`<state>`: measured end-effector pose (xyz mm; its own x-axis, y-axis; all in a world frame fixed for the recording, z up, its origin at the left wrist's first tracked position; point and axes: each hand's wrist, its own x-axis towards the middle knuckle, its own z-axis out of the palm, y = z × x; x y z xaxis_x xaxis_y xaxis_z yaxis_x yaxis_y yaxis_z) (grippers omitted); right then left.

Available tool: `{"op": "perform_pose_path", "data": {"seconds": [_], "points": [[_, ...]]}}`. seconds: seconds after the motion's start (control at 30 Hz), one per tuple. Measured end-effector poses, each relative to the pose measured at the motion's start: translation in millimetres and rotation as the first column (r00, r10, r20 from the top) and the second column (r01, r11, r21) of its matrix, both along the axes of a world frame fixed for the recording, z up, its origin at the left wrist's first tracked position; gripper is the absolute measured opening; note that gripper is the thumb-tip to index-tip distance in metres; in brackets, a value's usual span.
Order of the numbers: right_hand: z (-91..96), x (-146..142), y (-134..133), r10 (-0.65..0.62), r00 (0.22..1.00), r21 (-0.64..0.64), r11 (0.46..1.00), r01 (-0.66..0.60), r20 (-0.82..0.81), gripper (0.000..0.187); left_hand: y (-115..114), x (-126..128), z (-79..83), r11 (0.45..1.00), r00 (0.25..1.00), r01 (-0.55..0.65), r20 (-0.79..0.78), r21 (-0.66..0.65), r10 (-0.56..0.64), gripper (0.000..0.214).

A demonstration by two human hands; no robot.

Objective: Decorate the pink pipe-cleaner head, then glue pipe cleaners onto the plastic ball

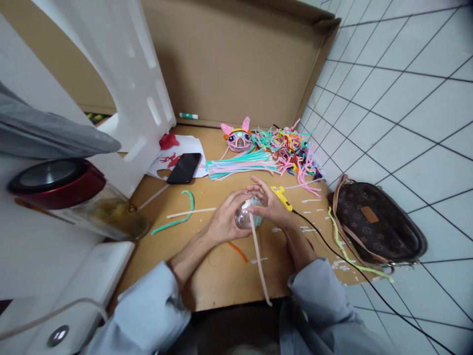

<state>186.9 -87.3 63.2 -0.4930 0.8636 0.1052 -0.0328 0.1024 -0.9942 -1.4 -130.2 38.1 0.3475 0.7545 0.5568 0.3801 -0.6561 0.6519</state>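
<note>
My left hand (225, 217) is closed around a clear, rounded plastic container (242, 220), holding it above the table. From the right, my right hand (273, 206) reaches over the container; its thumb presses the end of a pale pink pipe cleaner (259, 261) against the surface. The strip's long free end hangs toward the table's front edge. Just behind the right hand lies a yellow glue gun (283, 198), partly covered by it. Beside the left hand are a teal bent pipe cleaner (177, 226) and another pale strip (192, 213). An orange piece (238, 250) lies in front.
Pink and teal pipe cleaners (240, 166), a tangled colourful pile (291, 150) and an eared figure (239, 140) stand at the back. A phone (184, 168) and jar (111, 207) are left; a brown bag (377, 224) and black cord (332, 241) are right.
</note>
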Motion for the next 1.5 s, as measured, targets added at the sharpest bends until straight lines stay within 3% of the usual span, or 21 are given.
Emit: {"op": "perform_pose_path", "data": {"seconds": [0.53,0.77,1.23,1.5], "points": [[-0.3,-1.9,-2.3,-0.023,0.999,-0.025,0.999,0.022,-0.028,0.101,-1.8,-0.2,5.1,1.000,1.000,-0.021,0.006,-0.009,0.021,0.080],[-3.4,-5.4,-2.4,-0.051,0.998,-0.040,0.998,0.050,-0.031,0.093,-4.6,1.3,14.6,0.997,0.999,-0.043,-0.010,-0.062,0.043,0.079],[-5.6,-10.3,-5.0,-0.083,0.996,-0.033,0.996,0.082,-0.038,0.078,-5.4,-0.2,18.7,0.989,0.999,-0.049,0.004,-0.141,0.050,0.092],[-2.8,-12.1,-7.8,-0.102,0.993,-0.079,0.992,0.098,-0.051,0.073,-8.8,2.4,24.0,0.984,0.996,-0.087,-0.001,-0.153,0.088,0.078]]}}
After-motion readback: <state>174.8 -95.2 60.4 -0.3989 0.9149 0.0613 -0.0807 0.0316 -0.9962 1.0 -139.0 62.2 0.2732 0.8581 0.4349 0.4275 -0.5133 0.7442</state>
